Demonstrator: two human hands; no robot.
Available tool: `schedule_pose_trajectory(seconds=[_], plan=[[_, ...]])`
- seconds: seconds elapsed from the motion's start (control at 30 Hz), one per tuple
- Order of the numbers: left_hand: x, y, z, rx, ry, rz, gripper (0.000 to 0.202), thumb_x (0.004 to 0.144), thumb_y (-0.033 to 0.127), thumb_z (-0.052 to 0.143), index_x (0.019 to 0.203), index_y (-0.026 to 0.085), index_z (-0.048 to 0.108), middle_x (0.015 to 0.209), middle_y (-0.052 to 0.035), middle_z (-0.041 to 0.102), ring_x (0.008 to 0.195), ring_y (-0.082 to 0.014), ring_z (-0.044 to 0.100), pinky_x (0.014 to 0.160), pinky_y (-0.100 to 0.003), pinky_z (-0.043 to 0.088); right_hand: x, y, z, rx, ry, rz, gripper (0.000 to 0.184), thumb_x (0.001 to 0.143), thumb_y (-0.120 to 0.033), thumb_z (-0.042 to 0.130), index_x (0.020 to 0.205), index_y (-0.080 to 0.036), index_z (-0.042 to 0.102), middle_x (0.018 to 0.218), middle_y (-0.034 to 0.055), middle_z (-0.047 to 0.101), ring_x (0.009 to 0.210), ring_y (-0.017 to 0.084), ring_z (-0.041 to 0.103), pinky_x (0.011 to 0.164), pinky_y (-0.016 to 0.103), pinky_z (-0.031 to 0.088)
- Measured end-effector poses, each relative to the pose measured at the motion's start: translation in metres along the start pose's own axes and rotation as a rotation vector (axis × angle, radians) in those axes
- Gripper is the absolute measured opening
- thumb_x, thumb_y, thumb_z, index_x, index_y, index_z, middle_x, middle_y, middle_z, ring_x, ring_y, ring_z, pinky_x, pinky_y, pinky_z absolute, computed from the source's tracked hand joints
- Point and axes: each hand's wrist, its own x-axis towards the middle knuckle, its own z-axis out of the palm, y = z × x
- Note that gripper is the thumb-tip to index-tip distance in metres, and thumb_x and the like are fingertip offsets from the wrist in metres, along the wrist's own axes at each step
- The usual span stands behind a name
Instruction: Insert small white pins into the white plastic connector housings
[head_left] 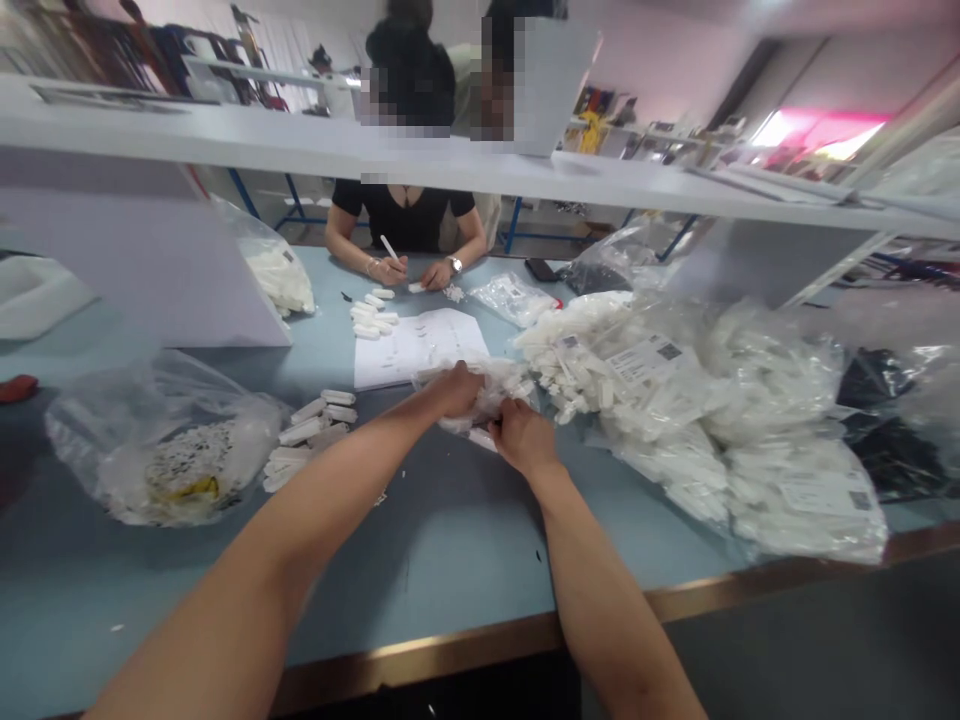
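Scattered across the long blue table [420, 570]: bulging plastic bags [787, 480], loose white pieces [311, 430], one printed paper sheet [416, 345], a phone [541, 270].

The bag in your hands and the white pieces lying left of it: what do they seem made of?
The bag looks like thin clear plastic film, glossy and crinkled. The white pieces look like matte moulded plastic, smooth and even, though foam can't be ruled out from here.
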Motion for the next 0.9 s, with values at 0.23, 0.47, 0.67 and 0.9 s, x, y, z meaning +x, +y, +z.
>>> schedule_pose_trajectory(seconds=[0.23,0.47,0.67,0.9], plan=[[-0.007,-0.015,-0.026,0.026,0.029,-0.187,0.059,0.082,0.038,0.076,0.138,0.030,0.059,0.134,-0.0161,0.050,0.110,-0.0320,0.066,0.093,-0.041,0.052,0.001,0.001,0.002,-0.018,0.017,0.014,0.028,0.097,-0.035,0.055,0.116,-0.017,0.064,0.111,0.0118,0.073,0.093,0.025,0.074,0.071,0.030,0.048],[-0.014,-0.035,-0.052,0.037,0.045,-0.246,0.067,0.077,0.052,0.079,0.137,0.030,0.059,0.133,-0.0141,0.049,0.116,-0.0320,0.062,0.097,-0.038,0.049,0.003,0.002,0.002,-0.046,0.012,0.004,0.026,0.097,-0.032,0.052,0.112,-0.015,0.065,0.110,0.0146,0.073,0.091,0.028,0.075,0.071,0.033,0.050],[-0.026,-0.050,-0.073,0.074,0.061,-0.315,0.068,0.077,0.053,0.079,0.137,0.027,0.059,0.133,-0.0133,0.052,0.115,-0.0313,0.061,0.097,-0.036,0.047,0.003,0.002,0.002,-0.040,-0.006,-0.002,0.027,0.098,-0.033,0.051,0.114,-0.016,0.064,0.113,0.0153,0.072,0.094,0.027,0.074,0.074,0.032,0.051],[-0.068,-0.041,-0.105,0.037,0.144,-0.239,0.060,0.085,0.052,0.072,0.135,0.021,0.060,0.116,-0.0087,0.061,0.109,-0.0244,0.058,0.098,-0.034,0.044,0.003,0.008,0.001,0.009,0.102,0.026,0.026,0.100,-0.030,0.045,0.111,-0.016,0.064,0.108,0.0135,0.071,0.088,0.024,0.070,0.068,0.029,0.042]])
